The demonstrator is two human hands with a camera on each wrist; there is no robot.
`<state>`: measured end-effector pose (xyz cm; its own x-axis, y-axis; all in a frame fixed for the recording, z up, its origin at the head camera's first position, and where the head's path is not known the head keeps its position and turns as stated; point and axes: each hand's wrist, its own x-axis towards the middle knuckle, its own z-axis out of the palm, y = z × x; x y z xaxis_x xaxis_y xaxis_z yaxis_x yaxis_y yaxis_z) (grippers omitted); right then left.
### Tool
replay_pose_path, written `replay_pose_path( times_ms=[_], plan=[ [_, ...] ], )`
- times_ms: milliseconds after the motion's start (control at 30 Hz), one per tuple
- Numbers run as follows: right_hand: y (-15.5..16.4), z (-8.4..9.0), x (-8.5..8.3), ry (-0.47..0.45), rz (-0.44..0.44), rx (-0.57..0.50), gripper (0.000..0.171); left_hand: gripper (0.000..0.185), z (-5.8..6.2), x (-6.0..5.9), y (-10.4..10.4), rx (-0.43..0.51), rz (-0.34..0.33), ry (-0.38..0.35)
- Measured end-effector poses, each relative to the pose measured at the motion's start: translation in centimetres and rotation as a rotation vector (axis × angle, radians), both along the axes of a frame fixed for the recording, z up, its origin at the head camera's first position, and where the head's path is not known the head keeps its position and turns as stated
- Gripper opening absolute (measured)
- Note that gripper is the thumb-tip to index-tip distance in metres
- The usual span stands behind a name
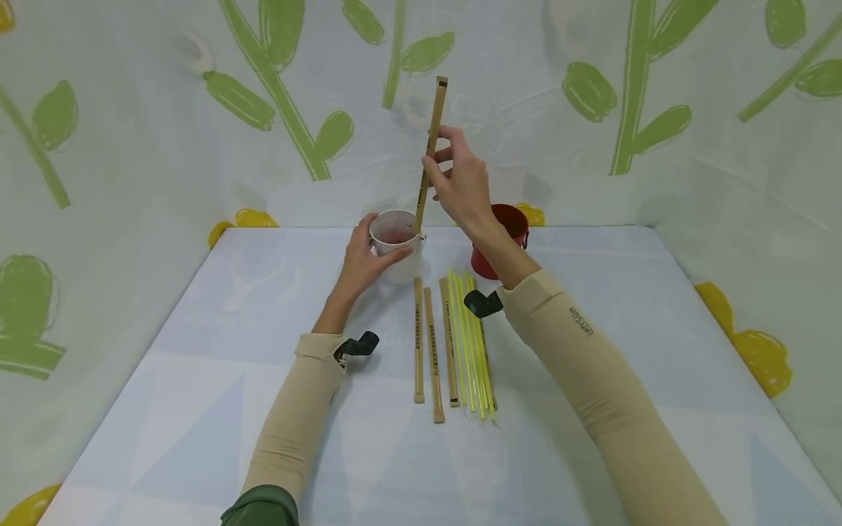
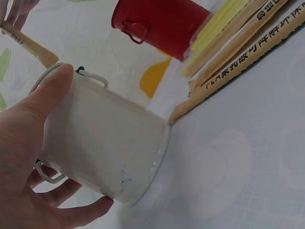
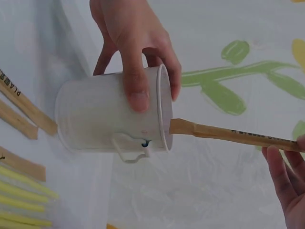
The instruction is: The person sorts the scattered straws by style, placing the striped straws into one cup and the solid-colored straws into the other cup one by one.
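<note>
My left hand [image 1: 360, 261] grips a white metal pail [image 1: 403, 270] by its side, thumb near the rim. Small loop handles stick out from the pail [image 2: 109, 138] in the left wrist view. Above it, my right hand [image 1: 465, 181] pinches a brown paper-wrapped straw [image 1: 435, 109] with printed lettering, held nearly upright. The straw's lower end [image 3: 183, 126] is right at the pail's mouth in the right wrist view. A reddish patch shows inside the pail.
A red pail [image 1: 483, 264] stands to the right, partly hidden behind my right forearm. In front of the pails lie several brown paper-wrapped straws [image 1: 433, 358] and a row of yellow straws [image 1: 472, 351] in clear wrappers. A leaf-patterned sheet [image 1: 513, 139] rises behind the table.
</note>
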<state>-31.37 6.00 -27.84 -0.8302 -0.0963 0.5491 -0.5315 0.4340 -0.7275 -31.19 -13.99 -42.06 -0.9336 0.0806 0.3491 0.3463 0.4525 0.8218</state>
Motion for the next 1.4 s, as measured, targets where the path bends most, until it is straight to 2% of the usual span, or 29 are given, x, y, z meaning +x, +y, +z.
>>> replay_pose_path(
  times_ms=[267,533,933,1400],
  plan=[
    [-1.8,-0.1,-0.9,-0.037,0.003,-0.019,0.040,0.093,0.0,0.0,-0.3,-0.034,0.009,0.000],
    [-2.2,-0.5,-1.0,-0.045,-0.024,0.039,0.041,0.092,0.1,0.0,-0.3,-0.031,0.007,0.000],
    [-2.5,-3.0,-0.9,-0.084,-0.028,0.121,0.042,0.095,-0.3,0.0,0.0,-0.014,-0.004,-0.010],
    [-2.9,-5.2,-0.8,-0.133,-0.014,0.172,0.041,0.097,-0.1,0.0,0.0,-0.024,0.024,-0.017]
  ],
)
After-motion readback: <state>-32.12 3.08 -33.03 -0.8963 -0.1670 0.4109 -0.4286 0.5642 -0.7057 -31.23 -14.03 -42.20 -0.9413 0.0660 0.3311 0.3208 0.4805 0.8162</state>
